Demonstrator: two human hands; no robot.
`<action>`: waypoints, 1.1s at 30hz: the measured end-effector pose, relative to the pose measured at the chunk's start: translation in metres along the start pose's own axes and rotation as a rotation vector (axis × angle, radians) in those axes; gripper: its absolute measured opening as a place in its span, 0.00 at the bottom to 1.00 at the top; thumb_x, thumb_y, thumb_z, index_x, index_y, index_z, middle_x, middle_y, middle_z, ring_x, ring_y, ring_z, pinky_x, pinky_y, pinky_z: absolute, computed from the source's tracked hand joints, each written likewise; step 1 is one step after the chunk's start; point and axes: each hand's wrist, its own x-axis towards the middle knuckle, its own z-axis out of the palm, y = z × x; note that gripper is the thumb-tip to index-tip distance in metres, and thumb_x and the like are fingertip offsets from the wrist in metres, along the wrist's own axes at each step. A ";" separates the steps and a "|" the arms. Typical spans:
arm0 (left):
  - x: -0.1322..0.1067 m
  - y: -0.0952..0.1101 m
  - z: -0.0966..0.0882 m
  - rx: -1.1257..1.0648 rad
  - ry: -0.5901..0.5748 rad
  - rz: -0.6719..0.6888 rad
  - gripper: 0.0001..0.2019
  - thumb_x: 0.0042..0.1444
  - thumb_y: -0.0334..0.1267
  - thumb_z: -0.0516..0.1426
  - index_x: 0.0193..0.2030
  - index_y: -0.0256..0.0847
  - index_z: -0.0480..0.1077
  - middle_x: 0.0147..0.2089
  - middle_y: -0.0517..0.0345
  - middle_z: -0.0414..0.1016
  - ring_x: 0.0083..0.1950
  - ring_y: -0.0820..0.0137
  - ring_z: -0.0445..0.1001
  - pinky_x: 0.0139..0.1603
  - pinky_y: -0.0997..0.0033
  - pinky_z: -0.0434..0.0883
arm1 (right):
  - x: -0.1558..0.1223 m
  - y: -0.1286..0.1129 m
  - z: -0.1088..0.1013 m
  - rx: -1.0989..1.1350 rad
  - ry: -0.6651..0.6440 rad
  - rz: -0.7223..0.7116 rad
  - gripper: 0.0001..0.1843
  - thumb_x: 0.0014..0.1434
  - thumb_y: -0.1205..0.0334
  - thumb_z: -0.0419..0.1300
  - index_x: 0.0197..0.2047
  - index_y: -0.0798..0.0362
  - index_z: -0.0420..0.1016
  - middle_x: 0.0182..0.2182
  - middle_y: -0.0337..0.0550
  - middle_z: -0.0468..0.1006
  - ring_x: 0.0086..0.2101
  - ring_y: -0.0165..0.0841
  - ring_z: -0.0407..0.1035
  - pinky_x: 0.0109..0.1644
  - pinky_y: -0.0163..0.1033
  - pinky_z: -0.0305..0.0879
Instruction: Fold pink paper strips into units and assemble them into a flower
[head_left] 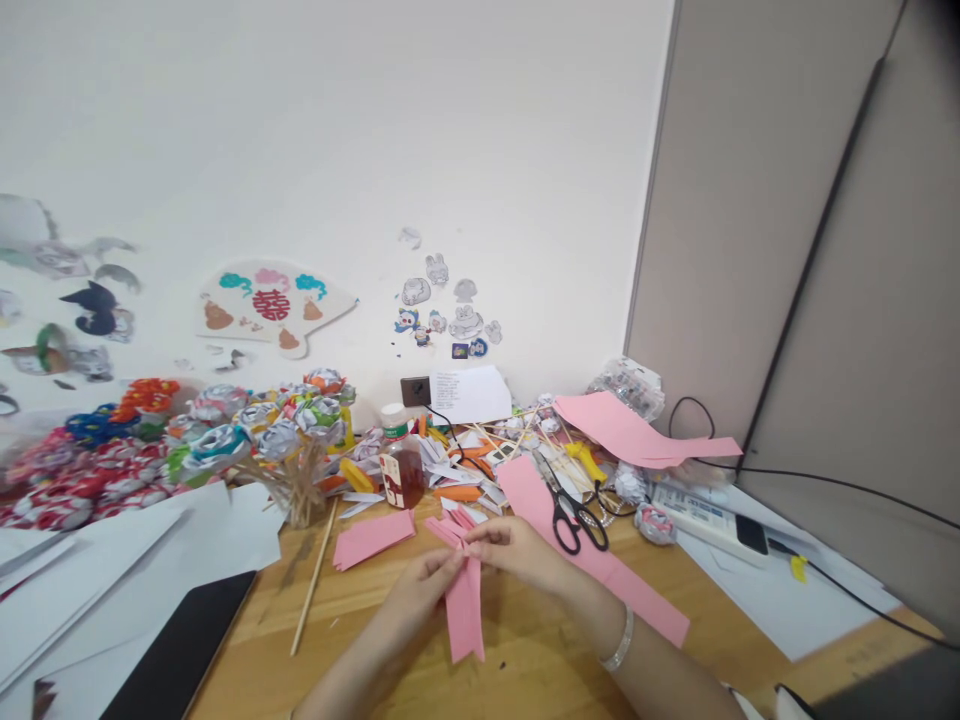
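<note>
A strip of pink paper (466, 612), gathered at its middle, is pinched between my two hands just above the wooden table. My left hand (425, 580) closes its thumb and fingers on the gathered part from the left. From the right, my right hand (510, 548) pinches the same spot, its fingertips close to the left thumb. The paper's upper end fans out in folds beyond my fingers, and its lower end hangs toward me. Left of it lies a stack of pink paper pieces (373, 538). Black-handled scissors (574, 515) rest on a long pink sheet (637, 595) at the right.
A jar (401, 468) with a white lid stands behind my hands, among scattered paper scraps. A wooden stick (313, 580) lies on the left. Several paper flowers (217, 445) fill the back left. A black tablet-like slab (184, 650) lies front left; a power strip (709, 522) sits right.
</note>
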 end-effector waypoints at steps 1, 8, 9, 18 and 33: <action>0.000 0.000 0.000 -0.003 0.027 0.006 0.24 0.42 0.59 0.56 0.25 0.34 0.69 0.18 0.65 0.60 0.21 0.78 0.54 0.23 0.76 0.49 | -0.001 -0.002 0.000 0.012 -0.007 0.014 0.17 0.44 0.51 0.63 0.33 0.56 0.76 0.24 0.39 0.71 0.25 0.27 0.62 0.29 0.33 0.58; -0.003 0.002 0.001 -0.092 -0.012 -0.034 0.21 0.43 0.54 0.57 0.26 0.34 0.68 0.20 0.66 0.60 0.21 0.79 0.53 0.23 0.78 0.49 | 0.001 0.005 -0.002 0.011 0.020 0.017 0.16 0.41 0.53 0.66 0.28 0.57 0.75 0.23 0.38 0.72 0.26 0.27 0.64 0.31 0.34 0.59; -0.004 0.003 0.001 -0.107 -0.035 -0.046 0.20 0.44 0.54 0.57 0.27 0.34 0.68 0.20 0.65 0.61 0.22 0.78 0.54 0.23 0.78 0.50 | 0.002 0.007 -0.002 0.010 0.024 0.021 0.16 0.40 0.53 0.66 0.28 0.58 0.75 0.23 0.38 0.72 0.25 0.27 0.64 0.31 0.34 0.59; -0.008 0.007 -0.005 -0.091 -0.087 -0.079 0.17 0.45 0.49 0.59 0.29 0.35 0.70 0.24 0.62 0.65 0.25 0.77 0.60 0.27 0.77 0.55 | 0.003 0.009 -0.003 -0.007 0.000 0.004 0.19 0.37 0.51 0.66 0.28 0.58 0.75 0.23 0.40 0.73 0.27 0.29 0.65 0.33 0.35 0.60; -0.004 0.007 -0.011 0.159 -0.060 -0.007 0.21 0.42 0.55 0.58 0.20 0.35 0.65 0.18 0.69 0.53 0.21 0.79 0.47 0.24 0.74 0.43 | 0.000 0.009 -0.006 -0.100 -0.032 0.010 0.18 0.38 0.51 0.67 0.23 0.58 0.72 0.21 0.38 0.69 0.24 0.26 0.61 0.27 0.32 0.55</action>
